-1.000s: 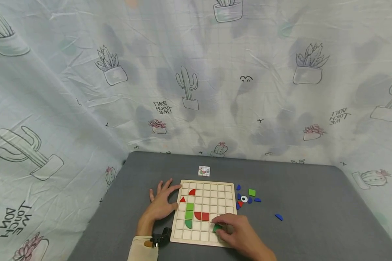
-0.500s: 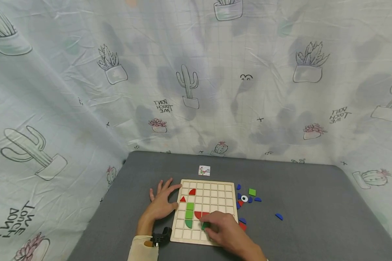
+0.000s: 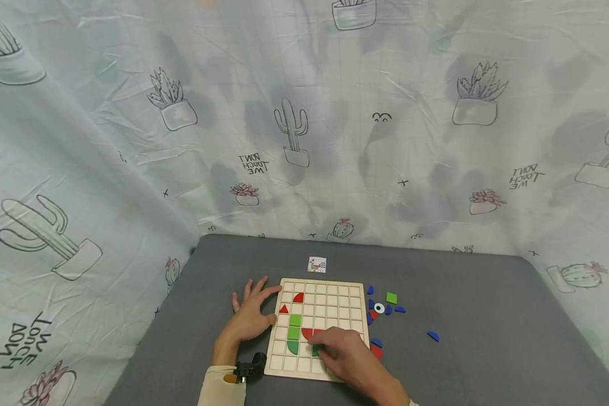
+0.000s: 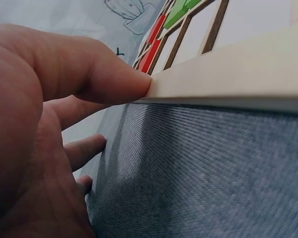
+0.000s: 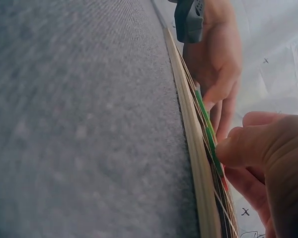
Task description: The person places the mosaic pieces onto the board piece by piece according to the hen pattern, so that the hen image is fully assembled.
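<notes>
A wooden grid board lies on the grey table. My left hand has its fingers spread beside the board's left edge; in the left wrist view the thumb presses against the rim. My right hand pinches a dark green tile between thumb and fingers, low over a cell below the red tiles. The fingers hide part of its shape. In the right wrist view this green tile lies at the board's surface. Left of it sits a dark green quarter-circle tile under two light green squares.
A red quarter-circle and a red triangle sit in upper-left cells. Behind the board lies a small pattern card. Several blue half-circles, a green square, a white ring and red tiles lie to its right.
My right hand has slid left across the board with the dark green tile, stopping below the red tiles. This uncovers a blue half-circle and a red tile at right. My left hand stays put.
</notes>
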A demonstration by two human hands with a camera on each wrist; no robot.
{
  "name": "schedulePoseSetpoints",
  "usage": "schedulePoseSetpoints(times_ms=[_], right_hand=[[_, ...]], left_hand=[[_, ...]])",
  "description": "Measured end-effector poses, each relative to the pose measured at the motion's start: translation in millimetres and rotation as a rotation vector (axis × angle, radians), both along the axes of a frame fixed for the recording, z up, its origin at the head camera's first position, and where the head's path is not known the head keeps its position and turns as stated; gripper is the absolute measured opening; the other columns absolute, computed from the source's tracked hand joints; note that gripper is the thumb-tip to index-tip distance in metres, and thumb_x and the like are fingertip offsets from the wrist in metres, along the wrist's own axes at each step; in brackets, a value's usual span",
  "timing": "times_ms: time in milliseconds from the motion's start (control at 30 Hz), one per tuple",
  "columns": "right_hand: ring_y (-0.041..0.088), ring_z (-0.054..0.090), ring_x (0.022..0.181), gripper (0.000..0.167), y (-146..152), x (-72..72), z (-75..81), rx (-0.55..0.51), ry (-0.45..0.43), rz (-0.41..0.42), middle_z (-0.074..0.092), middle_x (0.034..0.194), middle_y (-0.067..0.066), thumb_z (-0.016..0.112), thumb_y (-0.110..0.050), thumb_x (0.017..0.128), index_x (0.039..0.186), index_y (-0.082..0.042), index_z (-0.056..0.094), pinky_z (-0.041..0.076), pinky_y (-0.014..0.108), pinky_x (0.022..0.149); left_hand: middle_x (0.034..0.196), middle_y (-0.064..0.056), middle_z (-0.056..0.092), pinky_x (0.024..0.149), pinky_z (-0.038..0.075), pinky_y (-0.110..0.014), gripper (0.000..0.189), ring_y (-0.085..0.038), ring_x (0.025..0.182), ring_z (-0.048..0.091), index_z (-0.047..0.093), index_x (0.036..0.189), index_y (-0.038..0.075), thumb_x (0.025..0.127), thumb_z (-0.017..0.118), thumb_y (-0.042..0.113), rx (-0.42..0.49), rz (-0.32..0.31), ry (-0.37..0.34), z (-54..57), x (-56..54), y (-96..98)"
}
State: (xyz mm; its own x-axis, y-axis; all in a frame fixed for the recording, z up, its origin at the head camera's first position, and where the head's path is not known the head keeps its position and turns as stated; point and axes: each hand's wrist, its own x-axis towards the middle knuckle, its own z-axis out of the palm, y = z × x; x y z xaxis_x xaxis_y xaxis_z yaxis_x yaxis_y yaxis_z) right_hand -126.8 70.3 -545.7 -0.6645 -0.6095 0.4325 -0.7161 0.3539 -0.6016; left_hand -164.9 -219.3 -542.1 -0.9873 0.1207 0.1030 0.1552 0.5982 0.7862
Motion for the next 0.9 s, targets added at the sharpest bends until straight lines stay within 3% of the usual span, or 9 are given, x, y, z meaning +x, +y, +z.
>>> schedulePoseSetpoints(times_ms=[133, 367, 600, 733, 900], right_hand=[[0.005, 0.077, 0.099, 0.034, -2, -1.7, -0.2, 0.009, 0.006, -0.002, 0.083, 0.107, -0.007, 0.085, 0.006, 0.088, 0.114, -0.016, 0.083, 0.062, 0.021, 0.088], [0.008, 0.078, 0.104, 0.032, 2, -3.5, 0.0, -0.034, -0.053, 0.004, 0.083, 0.112, -0.004, 0.086, 0.002, 0.088, 0.115, -0.015, 0.084, 0.065, 0.028, 0.09], [0.011, 0.08, 0.101, 0.029, 21, -5.7, 2.5, -0.092, -0.102, -0.028, 0.084, 0.111, -0.003, 0.086, 0.0, 0.089, 0.115, -0.014, 0.084, 0.067, 0.031, 0.087], [0.012, 0.079, 0.095, 0.025, 42, -8.2, 1.3, -0.097, -0.118, -0.096, 0.084, 0.109, -0.003, 0.086, -0.004, 0.091, 0.113, -0.015, 0.084, 0.065, 0.03, 0.081], [0.006, 0.076, 0.095, 0.024, 73, -10.6, -1.1, -0.064, -0.129, -0.224, 0.084, 0.108, -0.008, 0.09, -0.009, 0.089, 0.111, -0.019, 0.085, 0.063, 0.028, 0.08]], left_hand=[[0.174, -0.029, 0.034, 0.117, -0.019, -0.083, 0.069, -0.063, 0.163, 0.006, 0.068, 0.148, 0.014, 0.08, 0.07, 0.004, -0.002, 0.004, 0.006, -2.0, -0.4, 0.0], [0.177, -0.026, 0.031, 0.121, -0.018, -0.08, 0.07, -0.058, 0.166, 0.005, 0.067, 0.15, 0.013, 0.081, 0.072, 0.001, -0.051, 0.016, -0.08, 6.0, -0.7, 1.7], [0.176, -0.025, 0.032, 0.118, -0.02, -0.081, 0.07, -0.058, 0.165, 0.004, 0.066, 0.151, 0.017, 0.082, 0.069, 0.005, -0.011, -0.006, 0.01, -10.8, -3.6, -3.1], [0.176, -0.026, 0.032, 0.12, -0.017, -0.079, 0.07, -0.058, 0.165, 0.006, 0.065, 0.152, 0.016, 0.082, 0.07, 0.005, -0.042, 0.009, -0.025, -8.4, -3.1, -1.7], [0.177, -0.027, 0.03, 0.121, -0.019, -0.079, 0.07, -0.058, 0.166, 0.003, 0.066, 0.151, 0.013, 0.082, 0.071, 0.002, -0.043, 0.011, -0.073, 5.0, -0.2, 1.4]])
